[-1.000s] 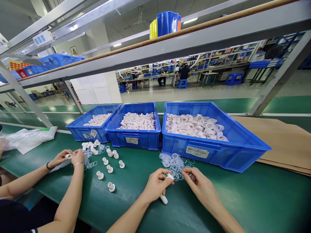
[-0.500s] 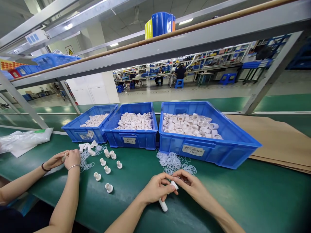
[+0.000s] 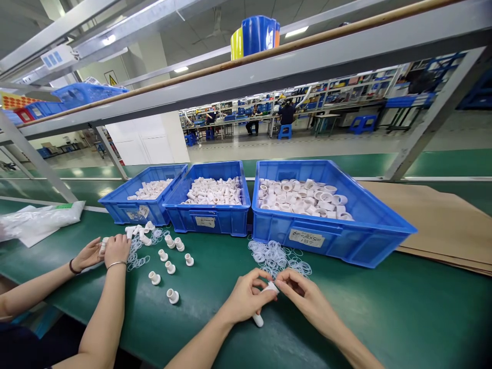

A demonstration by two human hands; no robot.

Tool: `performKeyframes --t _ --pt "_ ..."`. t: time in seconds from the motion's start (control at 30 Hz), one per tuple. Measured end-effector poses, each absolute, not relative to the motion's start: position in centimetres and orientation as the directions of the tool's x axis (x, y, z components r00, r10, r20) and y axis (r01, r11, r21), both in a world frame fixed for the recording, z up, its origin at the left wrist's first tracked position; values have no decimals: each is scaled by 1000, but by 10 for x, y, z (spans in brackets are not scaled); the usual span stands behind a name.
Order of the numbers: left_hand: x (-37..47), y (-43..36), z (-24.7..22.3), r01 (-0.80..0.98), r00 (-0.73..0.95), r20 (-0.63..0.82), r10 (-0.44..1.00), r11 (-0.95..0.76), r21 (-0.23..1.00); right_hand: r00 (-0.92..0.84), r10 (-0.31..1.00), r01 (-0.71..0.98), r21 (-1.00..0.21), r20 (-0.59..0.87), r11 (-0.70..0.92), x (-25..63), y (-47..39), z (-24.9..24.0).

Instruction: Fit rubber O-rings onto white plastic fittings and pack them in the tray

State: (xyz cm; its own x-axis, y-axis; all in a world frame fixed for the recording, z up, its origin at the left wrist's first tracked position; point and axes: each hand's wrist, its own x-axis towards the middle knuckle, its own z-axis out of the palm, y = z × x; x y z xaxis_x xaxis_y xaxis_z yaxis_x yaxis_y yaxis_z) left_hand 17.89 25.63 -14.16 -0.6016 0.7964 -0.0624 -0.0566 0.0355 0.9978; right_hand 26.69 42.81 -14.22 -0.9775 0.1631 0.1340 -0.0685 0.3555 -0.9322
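Note:
My left hand [image 3: 248, 296] is closed round a white plastic fitting [image 3: 271, 288], whose end shows between thumb and fingers. My right hand [image 3: 302, 291] has thumb and fingertips pinched at that end; what they hold, if anything, is too small to make out. A white rounded part [image 3: 258, 320] shows just below my left hand. Behind both hands lies a heap of thin clear rings [image 3: 274, 256]. Several white flanged fittings [image 3: 172, 295] stand on the green table [image 3: 215, 328] to the left.
Three blue bins, left [image 3: 132, 210], middle [image 3: 230, 220] and right [image 3: 365, 246], hold white parts. A co-worker's hands [image 3: 116, 250] work at the left, near white fittings and more rings. Brown cardboard [image 3: 423, 210] lies at right, a plastic bag [image 3: 46, 220] far left. A shelf beam crosses above.
The fitting in my left hand has tilted and shifted slightly left and up. My right fingertips stay close to it. The co-worker's hands have moved a little, showing more of a white part.

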Motion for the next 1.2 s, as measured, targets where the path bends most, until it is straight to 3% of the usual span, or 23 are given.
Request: performKeyframes --t 0.13,0.33,0.47,0.63,0.8,1.2 --pt "176 257 -144 -77 -644 -58 763 11 997 -987 82 -91 -910 135 403 271 427 -138" --pt "172 257 -150 -276 -611 -74 788 -124 953 -983 104 -71 -835 151 546 269 430 -141" --pt "171 257 -149 -317 -561 -80 824 -125 940 -991 110 -25 -904 80 426 267 431 -143" --pt "171 256 -148 -341 -510 -99 855 -95 935 -999 17 -29 -970 35 242 267 431 -140" --pt "174 258 -146 -315 -555 -106 825 -90 945 -996 87 0 -987 14 160 267 434 -135" --pt "165 251 -149 -496 -356 -57 933 -137 858 -990 131 -9 -966 44 259 266 439 -136"
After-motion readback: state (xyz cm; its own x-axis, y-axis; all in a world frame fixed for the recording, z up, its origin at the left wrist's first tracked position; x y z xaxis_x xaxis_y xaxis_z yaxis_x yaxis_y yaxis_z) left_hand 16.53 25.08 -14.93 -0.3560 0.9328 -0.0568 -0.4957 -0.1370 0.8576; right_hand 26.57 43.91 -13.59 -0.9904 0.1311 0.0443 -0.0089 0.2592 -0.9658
